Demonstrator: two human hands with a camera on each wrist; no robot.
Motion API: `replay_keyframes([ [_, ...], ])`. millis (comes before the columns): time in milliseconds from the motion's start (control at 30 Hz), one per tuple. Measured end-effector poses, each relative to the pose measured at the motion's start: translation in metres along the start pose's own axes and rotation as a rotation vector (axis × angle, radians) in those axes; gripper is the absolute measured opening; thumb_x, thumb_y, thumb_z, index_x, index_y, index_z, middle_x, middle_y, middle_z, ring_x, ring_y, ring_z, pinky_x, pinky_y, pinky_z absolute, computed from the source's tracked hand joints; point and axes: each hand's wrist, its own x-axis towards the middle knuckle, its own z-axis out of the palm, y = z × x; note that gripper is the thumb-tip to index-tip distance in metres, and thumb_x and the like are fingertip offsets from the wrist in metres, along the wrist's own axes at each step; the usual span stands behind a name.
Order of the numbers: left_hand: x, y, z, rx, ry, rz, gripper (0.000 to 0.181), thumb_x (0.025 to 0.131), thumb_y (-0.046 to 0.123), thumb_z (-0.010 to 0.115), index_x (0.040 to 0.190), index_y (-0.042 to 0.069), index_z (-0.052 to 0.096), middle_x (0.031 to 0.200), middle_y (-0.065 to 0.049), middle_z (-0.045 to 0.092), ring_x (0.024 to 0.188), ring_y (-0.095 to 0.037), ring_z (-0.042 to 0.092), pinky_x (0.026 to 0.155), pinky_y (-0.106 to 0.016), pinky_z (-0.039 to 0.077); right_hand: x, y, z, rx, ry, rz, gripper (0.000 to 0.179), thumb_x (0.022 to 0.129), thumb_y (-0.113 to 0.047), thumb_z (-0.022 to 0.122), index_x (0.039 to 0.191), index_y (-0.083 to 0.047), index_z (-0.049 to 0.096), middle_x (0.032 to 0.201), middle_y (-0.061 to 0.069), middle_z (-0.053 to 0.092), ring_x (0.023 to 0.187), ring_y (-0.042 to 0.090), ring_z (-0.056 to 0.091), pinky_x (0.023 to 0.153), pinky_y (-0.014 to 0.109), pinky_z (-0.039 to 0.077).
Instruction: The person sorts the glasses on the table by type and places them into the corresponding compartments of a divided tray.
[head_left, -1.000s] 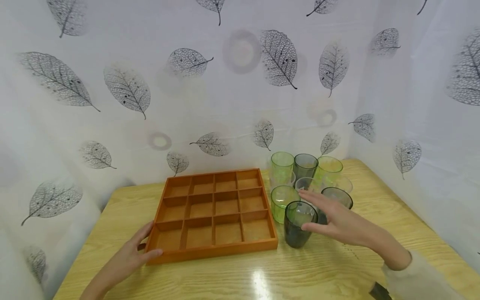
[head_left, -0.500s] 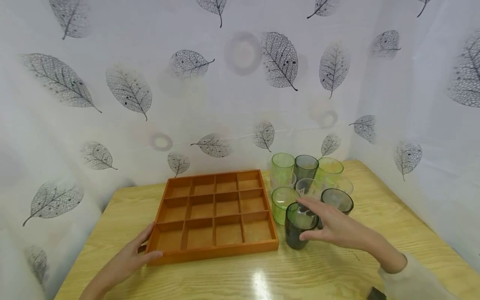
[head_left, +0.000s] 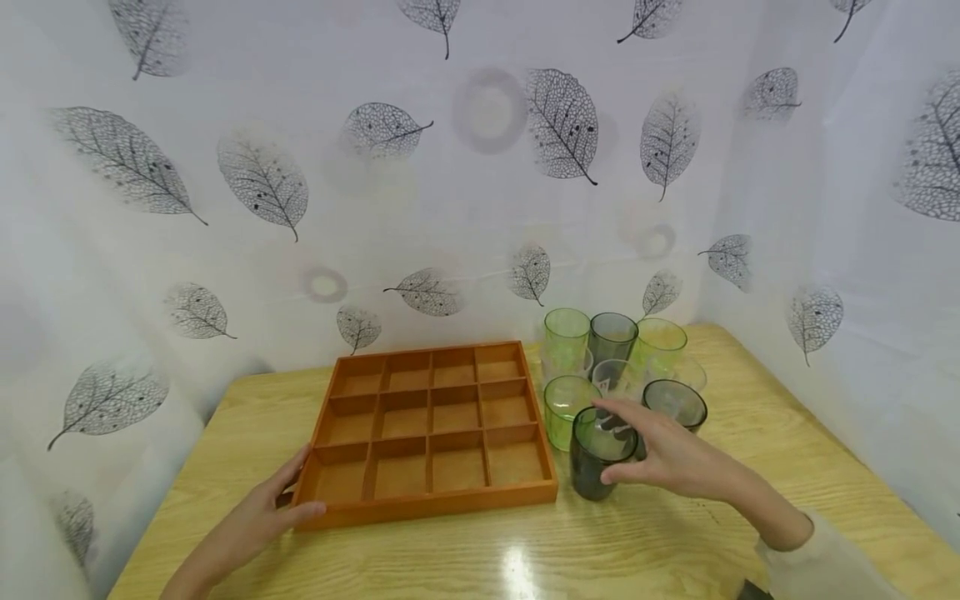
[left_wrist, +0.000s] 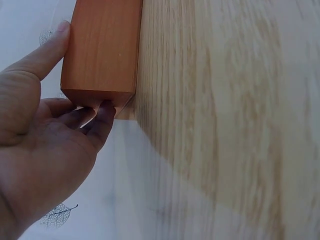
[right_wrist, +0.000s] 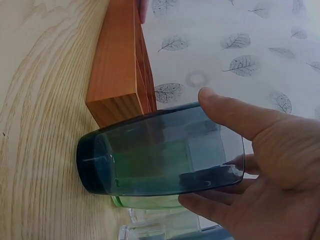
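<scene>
- Two bare hands at work, pale sleeve [head_left: 821,557] on right arm.
- Right hand [head_left: 663,446]: gripping dark grey glass [head_left: 591,468], thumb one side, fingers opposite, up near the rim.
- Held glass upright, just beside tray's near right corner; base at or barely above table [head_left: 390,567], cannot tell which.
- Left hand [head_left: 255,512]: gripping tray [head_left: 420,505] at near left corner, thumb on front wall, fingers bent against left end.
- One tray, orange-brown wood, flat on table; 12 compartments, 3 rows of 4.
- Nine glasses countable, all right of tray, bunched close.
- Dark grey: 3. Held one, plus back middle glass [head_left: 613,333] and glass under right hand's far side [head_left: 678,402].
- Green: 3. Back left [head_left: 566,323], back right [head_left: 662,335], front left [head_left: 561,421], last one between tray and held glass.
- Clear: 3 by rims, partly hidden. Left [head_left: 553,368], middle [head_left: 617,372], right [head_left: 693,373].
- Pale marks on middle clear glass, too small to read.
- Behind: white cloth [head_left: 465,217], grey-black leaf prints.
</scene>
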Motion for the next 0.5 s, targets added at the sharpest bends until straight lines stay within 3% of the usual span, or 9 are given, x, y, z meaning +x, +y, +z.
replay_keyframes([
  [500, -0.0026, -0.0001, 0.0004, 0.022, 0.010, 0.004, 0.093, 0.102, 0.031, 0.067, 0.167, 0.005, 0.006, 0.166, -0.033, 0.008, 0.144, -0.059, 0.027, 0.105, -0.064, 0.044, -0.0014, -0.0069, 0.0063, -0.020, 0.074, 0.010, 0.087, 0.080, -0.046, 0.089, 0.147, -0.001, 0.055, 0.144, 0.024, 0.057, 0.128, 0.048, 0.055, 0.096, 0.068, 0.049],
])
